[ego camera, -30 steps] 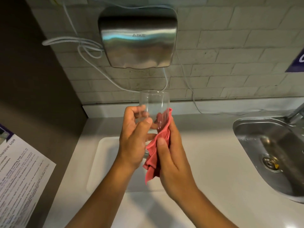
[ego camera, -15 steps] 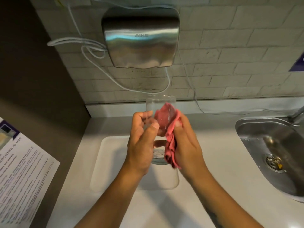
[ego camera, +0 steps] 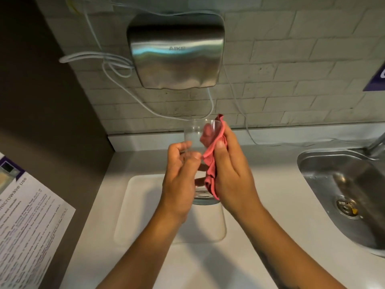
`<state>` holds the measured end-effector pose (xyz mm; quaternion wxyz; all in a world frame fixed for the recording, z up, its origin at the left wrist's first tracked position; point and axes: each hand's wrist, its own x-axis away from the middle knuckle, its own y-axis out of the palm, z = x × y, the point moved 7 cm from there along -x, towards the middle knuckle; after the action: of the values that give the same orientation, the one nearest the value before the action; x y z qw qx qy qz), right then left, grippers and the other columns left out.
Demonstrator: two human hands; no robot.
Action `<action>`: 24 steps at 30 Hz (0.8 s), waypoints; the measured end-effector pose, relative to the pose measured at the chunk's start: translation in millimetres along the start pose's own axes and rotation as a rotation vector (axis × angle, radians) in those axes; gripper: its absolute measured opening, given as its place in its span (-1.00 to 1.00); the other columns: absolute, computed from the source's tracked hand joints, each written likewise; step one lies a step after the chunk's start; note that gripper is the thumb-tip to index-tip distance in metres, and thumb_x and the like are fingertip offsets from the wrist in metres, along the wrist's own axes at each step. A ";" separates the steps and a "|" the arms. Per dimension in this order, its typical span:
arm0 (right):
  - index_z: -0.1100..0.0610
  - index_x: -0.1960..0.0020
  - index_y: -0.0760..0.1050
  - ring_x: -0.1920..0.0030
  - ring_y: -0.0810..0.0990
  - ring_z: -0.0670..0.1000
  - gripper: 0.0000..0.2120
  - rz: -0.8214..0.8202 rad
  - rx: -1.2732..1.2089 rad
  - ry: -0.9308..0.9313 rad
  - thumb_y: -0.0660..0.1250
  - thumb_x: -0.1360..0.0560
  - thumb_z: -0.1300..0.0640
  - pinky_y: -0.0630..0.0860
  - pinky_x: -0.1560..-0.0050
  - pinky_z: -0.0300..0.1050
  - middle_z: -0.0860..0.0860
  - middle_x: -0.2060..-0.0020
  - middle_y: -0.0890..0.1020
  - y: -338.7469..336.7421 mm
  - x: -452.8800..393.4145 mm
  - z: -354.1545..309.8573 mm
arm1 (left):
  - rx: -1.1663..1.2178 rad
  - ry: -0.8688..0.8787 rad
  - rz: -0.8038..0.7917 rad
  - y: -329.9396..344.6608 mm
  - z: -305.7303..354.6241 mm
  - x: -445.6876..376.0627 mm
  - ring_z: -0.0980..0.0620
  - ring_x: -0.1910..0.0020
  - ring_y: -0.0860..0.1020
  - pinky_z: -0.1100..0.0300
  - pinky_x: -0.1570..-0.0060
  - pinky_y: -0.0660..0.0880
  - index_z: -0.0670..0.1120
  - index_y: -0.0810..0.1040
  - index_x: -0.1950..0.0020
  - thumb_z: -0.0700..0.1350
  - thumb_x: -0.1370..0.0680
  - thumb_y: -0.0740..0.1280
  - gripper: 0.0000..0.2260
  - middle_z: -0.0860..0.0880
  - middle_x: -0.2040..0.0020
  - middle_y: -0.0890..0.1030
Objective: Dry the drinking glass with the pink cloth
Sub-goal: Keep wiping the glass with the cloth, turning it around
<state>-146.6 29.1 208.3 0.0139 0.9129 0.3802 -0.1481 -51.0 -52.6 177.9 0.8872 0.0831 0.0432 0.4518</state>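
A clear drinking glass [ego camera: 193, 134] is held up over the white counter, its mouth tilted away from me and its thick base [ego camera: 203, 200] toward me. My left hand [ego camera: 180, 180] grips its left side with fingers wrapped around the wall. The pink cloth [ego camera: 212, 149] drapes over the rim on the right, part of it tucked inside the glass and part hanging down its outside. My right hand [ego camera: 231, 174] presses the cloth against the glass wall, thumb on the fabric.
A steel hand dryer [ego camera: 177, 53] hangs on the tiled wall above, with white cables [ego camera: 108, 65] looping beside it. A steel sink [ego camera: 345, 192] lies at the right. A white tray [ego camera: 145, 211] rests on the counter under my hands. A printed notice [ego camera: 27, 224] is at the left.
The cloth has gone from outside the glass to over the rim and into it. My right hand has risen along the glass wall; the glass has tipped a little further away.
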 end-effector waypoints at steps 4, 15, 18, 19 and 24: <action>-0.15 -0.78 0.06 -0.60 0.50 -0.14 -0.35 -0.109 0.012 0.060 0.13 -0.72 -0.13 0.45 -0.65 0.08 -0.13 -0.63 0.46 0.1 12.3 11.2 | 0.049 -0.108 0.018 -2.7 -3.7 -3.8 -0.08 -0.03 0.75 0.06 0.13 0.68 0.01 0.52 -0.30 0.02 -0.60 0.36 -0.72 -0.10 -0.06 0.75; -0.31 -0.70 0.15 -0.15 0.65 -0.23 -0.30 -0.347 0.009 0.085 0.13 -0.62 0.10 0.63 -0.16 -0.26 -0.05 -0.48 0.56 -1.2 32.3 16.9 | 0.107 -0.190 0.133 -7.0 3.1 -17.4 0.23 0.27 0.75 0.24 0.48 0.59 0.05 0.36 -0.49 0.03 -0.73 0.28 -0.66 -0.15 -0.23 0.66; -0.27 -0.75 0.07 -0.70 0.33 -0.11 -0.33 -0.393 0.177 0.001 0.23 -0.70 -0.06 0.36 -0.69 0.01 -0.14 -0.74 0.27 -3.7 38.4 17.1 | 0.134 -0.208 0.154 -6.2 2.4 -21.4 0.12 0.16 0.79 0.17 0.40 0.65 0.15 0.31 -0.53 0.07 -0.74 0.25 -0.64 -0.16 -0.27 0.67; -0.23 -0.76 0.07 -0.76 0.17 -0.17 -0.33 -0.393 0.249 -0.036 0.27 -0.73 -0.12 0.24 -0.74 -0.07 -0.20 -0.78 0.15 -3.5 39.3 16.9 | 0.128 -0.220 0.165 -5.5 2.6 -22.4 0.03 0.03 0.79 0.07 0.25 0.70 0.20 0.29 -0.53 0.08 -0.73 0.26 -0.64 -0.18 -0.29 0.67; -0.13 -0.70 0.25 -0.42 0.64 0.15 -0.36 -0.175 0.353 -0.102 0.42 -0.70 0.04 0.61 -0.40 -0.06 -0.04 -0.58 0.51 -6.7 23.9 11.5 | 0.003 -0.210 0.090 5.6 7.9 -28.0 0.13 0.15 0.76 0.04 0.14 0.71 0.28 0.18 -0.58 0.06 -0.74 0.24 -0.55 -0.13 -0.26 0.61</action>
<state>-138.4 48.8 191.1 -0.1399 0.8559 0.4250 -0.2592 -70.7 -72.9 186.8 0.8655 0.1332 -0.0531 0.4800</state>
